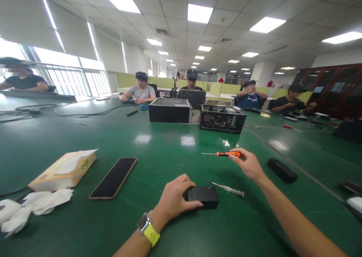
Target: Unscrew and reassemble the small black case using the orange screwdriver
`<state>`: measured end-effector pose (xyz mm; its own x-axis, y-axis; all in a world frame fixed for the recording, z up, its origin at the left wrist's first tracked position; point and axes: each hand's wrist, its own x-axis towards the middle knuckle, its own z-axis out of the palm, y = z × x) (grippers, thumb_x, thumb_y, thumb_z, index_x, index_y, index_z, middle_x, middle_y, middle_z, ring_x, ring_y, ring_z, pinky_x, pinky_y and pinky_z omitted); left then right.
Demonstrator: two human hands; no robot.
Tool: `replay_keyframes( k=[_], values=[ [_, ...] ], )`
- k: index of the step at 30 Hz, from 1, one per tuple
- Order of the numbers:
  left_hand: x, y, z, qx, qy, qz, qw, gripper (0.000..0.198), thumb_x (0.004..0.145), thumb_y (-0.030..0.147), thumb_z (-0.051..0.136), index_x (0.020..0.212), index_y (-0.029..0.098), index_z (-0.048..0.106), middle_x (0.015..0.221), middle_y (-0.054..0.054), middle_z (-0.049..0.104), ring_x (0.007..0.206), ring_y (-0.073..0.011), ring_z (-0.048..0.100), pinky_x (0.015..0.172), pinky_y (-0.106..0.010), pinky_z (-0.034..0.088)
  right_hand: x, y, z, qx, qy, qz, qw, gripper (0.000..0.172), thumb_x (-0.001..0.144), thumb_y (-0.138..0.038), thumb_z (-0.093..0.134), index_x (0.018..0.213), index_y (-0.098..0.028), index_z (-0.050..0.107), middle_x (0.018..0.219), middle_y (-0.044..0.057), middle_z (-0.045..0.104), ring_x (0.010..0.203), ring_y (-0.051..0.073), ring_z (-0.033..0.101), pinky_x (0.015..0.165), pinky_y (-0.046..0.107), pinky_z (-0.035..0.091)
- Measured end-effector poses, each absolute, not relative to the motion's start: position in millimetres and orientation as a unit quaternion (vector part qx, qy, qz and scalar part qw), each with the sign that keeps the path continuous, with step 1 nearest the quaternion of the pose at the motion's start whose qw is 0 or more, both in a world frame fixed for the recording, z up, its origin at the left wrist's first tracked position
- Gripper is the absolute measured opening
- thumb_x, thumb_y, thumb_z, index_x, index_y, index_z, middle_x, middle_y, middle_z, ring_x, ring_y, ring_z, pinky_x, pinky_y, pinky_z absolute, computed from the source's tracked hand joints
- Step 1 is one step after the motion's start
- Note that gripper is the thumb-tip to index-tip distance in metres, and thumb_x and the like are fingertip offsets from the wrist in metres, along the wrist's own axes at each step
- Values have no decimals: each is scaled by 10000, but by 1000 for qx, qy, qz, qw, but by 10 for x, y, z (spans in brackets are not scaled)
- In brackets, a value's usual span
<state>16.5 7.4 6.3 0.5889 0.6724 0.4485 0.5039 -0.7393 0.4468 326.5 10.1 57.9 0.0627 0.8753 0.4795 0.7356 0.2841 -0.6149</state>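
My left hand [179,195] grips the left end of a small black box [206,196] on the green table, thumb along its near side and fingers behind it. My right hand [249,163] pinches the orange and black handle of a screwdriver [228,154], whose thin shaft points left above the tabletop. Between the hands, just beyond the box, lies a second, slim screwdriver [227,189] with a clear handle. A similar black box [282,170] rests to the right of my right hand. What my left fingertips touch behind the box is hidden.
On the left are a smartphone [113,178], a tissue pack [66,168] and crumpled tissues [36,208]. Farther off stand two open metal cases [170,112]. Another orange screwdriver [288,127] lies at the far right. Several people sit around the green table [158,144].
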Motion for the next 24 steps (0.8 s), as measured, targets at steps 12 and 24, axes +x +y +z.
replay_keyframes(
  k=[12,24],
  values=[
    [169,80,51,881,344,295,133,453,686,506,833,972,179,703,897,-49,634,809,-226,622,691,-293,500,3537,10,-215,-648,-679,69,337,249,823,-395,618,949,-192,687,915,80,713,854,281,643,802,420,487],
    [159,85,56,886,335,290,135,427,727,505,801,976,174,697,906,-57,615,815,-232,621,694,-309,499,3419,-212,83,-599,-747,185,219,206,721,-417,748,792,-229,704,808,20,677,747,208,582,681,300,407]
  ],
)
